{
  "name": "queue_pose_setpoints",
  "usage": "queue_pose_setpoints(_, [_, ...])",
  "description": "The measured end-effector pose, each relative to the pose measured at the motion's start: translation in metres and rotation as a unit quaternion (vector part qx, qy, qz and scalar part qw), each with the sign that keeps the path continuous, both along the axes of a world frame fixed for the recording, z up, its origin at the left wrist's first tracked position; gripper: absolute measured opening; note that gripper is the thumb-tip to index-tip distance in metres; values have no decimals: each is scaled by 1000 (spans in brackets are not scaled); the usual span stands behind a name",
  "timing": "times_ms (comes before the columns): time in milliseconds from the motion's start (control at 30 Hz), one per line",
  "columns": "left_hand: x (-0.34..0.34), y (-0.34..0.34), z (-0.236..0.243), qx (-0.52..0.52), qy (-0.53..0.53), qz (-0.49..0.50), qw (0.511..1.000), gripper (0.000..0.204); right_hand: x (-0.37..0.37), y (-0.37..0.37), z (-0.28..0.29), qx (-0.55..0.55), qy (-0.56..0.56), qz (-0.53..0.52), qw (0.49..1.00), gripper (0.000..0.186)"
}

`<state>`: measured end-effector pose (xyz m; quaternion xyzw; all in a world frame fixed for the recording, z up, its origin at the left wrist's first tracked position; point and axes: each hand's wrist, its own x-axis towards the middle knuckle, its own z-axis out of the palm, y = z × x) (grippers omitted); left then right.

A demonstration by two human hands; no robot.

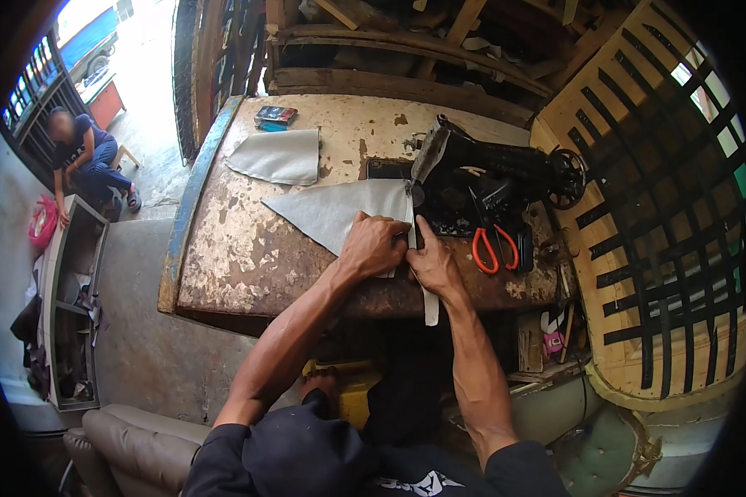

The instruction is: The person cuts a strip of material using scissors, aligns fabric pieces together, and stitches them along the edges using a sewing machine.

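The left forearm (294, 319) slants up and inward from the lower edge, its wrist slightly bent, and the left hand (375, 246) rests palm down on the flat, pointed piece of light-grey cloth (327, 211), fingers curled and knuckles raised. The right forearm (481, 373) leans inward to meet it; the right hand (433, 263) has its index finger stretched forward beside a narrow pale cloth strip (431, 308), which hangs past the front edge of the worn, paint-flaked wooden desk (224, 277). The hands nearly meet at the strip; whether either pinches the cloth, I cannot tell. The grey piece lies on the desk, its right edge at the needle end of the black metal sewing machine (493, 170). Right of the right hand lie dark-bladed scissors with orange-red loop handles (479, 253).
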<state>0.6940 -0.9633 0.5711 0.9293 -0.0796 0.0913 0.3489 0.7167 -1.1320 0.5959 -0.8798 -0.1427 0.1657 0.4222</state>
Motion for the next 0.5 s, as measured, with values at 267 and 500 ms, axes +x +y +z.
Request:
queue_pose_setpoints(267, [5, 1, -2, -5, 8, -8, 1000, 43, 4, 1, -4, -3, 19, 28, 999, 80])
queue_pose_setpoints(500, [3, -1, -6, -35, -21, -11, 999, 38, 8, -2, -18, -55, -24, 36, 998, 78])
